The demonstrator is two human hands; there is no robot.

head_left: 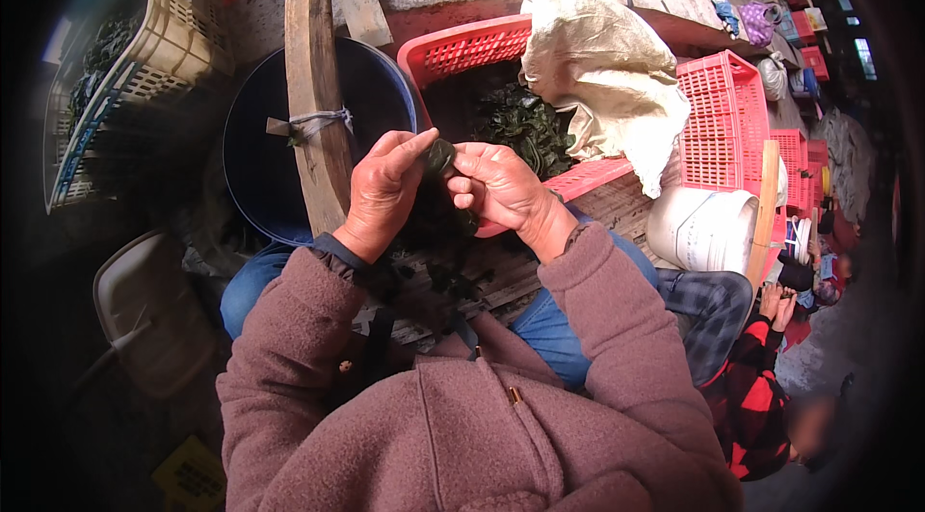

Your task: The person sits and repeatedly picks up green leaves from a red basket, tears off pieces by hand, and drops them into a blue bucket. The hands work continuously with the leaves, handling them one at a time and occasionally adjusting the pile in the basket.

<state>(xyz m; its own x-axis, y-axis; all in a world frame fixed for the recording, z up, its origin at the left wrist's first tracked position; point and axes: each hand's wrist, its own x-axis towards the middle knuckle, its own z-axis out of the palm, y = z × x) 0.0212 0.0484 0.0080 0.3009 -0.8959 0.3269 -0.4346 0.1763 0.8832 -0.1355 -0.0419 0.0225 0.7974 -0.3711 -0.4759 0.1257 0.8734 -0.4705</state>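
A dark green strip of seaweed (439, 157) is pinched between my two hands, in front of my chest. My left hand (388, 183) grips its left side with thumb and forefinger pressed together. On the other side, my right hand (509, 186) pinches the strip with curled fingers. More dark stuff hangs in shadow below the hands, too dim to make out. Just beyond lies a red plastic basket (470, 48) holding a heap of similar seaweed strips (528, 127). A cream cloth sack (607, 69) drapes over the basket's right part.
A blue barrel (255, 151) stands at left, with a wooden plank (318, 98) across it. A pale crate (178, 30) of dark strips is farther left. At right are a white bucket (701, 228), another red basket (718, 117) and a person in a checked sleeve (756, 396).
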